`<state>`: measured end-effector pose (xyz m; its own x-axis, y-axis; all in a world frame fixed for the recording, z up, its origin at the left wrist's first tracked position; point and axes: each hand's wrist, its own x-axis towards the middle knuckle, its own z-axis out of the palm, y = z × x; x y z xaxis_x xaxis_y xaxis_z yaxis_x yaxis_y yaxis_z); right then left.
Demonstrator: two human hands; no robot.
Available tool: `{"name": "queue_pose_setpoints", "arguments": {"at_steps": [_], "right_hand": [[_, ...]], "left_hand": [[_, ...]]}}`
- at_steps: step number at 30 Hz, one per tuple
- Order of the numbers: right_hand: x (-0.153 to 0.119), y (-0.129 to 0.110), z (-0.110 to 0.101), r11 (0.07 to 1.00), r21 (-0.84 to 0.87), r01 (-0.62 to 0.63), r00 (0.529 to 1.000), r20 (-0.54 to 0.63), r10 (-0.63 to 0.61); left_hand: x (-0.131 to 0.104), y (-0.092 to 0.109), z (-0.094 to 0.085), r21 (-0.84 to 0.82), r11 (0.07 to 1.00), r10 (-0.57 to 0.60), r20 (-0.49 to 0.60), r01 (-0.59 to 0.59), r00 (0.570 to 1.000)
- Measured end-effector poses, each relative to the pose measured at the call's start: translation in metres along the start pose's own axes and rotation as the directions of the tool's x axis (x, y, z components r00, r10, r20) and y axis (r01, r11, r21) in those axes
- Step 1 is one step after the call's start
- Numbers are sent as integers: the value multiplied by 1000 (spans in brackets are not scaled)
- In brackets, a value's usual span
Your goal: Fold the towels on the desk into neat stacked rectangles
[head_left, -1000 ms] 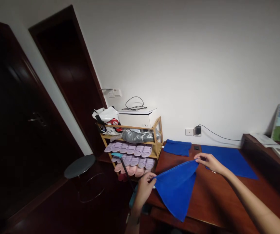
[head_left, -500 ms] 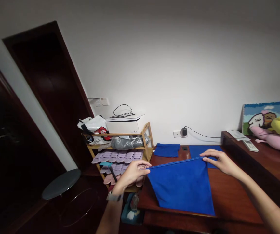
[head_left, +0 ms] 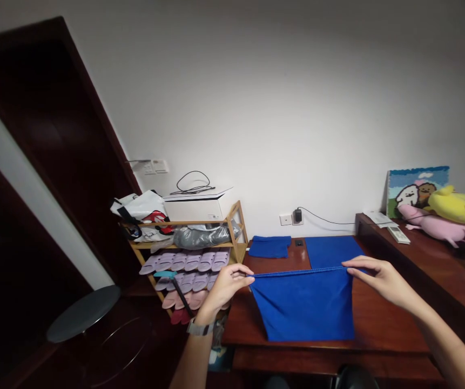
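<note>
A blue cloth (head_left: pixel 307 305) is stretched between my two hands over the front of a reddish-brown wooden table (head_left: pixel 382 319). My left hand (head_left: pixel 232 283) pinches its upper left corner, and my right hand (head_left: pixel 378 275) pinches the upper right corner. The stitched top edge runs nearly level and taut, while the lower part hangs down toward the table's front edge. Whether the bottom hem touches the wood I cannot tell. Behind it lie a folded blue cloth (head_left: pixel 270 246) at the back left and a flat blue cloth (head_left: pixel 331 250) at the back right.
Left of the table stands a wooden rack (head_left: pixel 238 216) with purple slippers (head_left: pixel 191 259) and a white box (head_left: pixel 195 208). A round stool (head_left: pixel 84 313) is farther left. On the raised right-hand surface are a remote (head_left: pixel 398 235), a pink plush toy (head_left: pixel 438 227) and a yellow plush toy (head_left: pixel 455 205).
The cloth's top edge has gone from slanted to nearly level, and its lower hem sits a little higher. Both hands keep their pinch. My view has turned slightly to the right.
</note>
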<state>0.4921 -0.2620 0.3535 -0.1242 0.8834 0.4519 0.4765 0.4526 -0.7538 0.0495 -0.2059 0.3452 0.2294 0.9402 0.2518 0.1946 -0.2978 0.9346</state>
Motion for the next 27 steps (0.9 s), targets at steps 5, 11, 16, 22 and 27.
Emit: {"name": "queue_pose_setpoints", "arguments": {"at_steps": [5,11,16,22,27], "right_hand": [[-13,1,3,1000,9,-7,998,-64,7],[-22,6,14,994,110,12,991,-133,2],[-28,1,21,991,134,-1,986,-165,23],[-40,7,26,986,164,-23,980,-190,54],[-18,40,51,981,185,-53,984,-157,83]], "left_hand": [[-10,21,-5,14,1000,22,-6,-22,1000],[-14,24,-9,-3,1000,30,-20,-30,999],[-22,16,-5,-99,994,40,-94,-49,995],[-41,19,-3,-185,972,101,-227,-144,969],[-13,-29,-11,-116,990,34,-313,-74,949]]}}
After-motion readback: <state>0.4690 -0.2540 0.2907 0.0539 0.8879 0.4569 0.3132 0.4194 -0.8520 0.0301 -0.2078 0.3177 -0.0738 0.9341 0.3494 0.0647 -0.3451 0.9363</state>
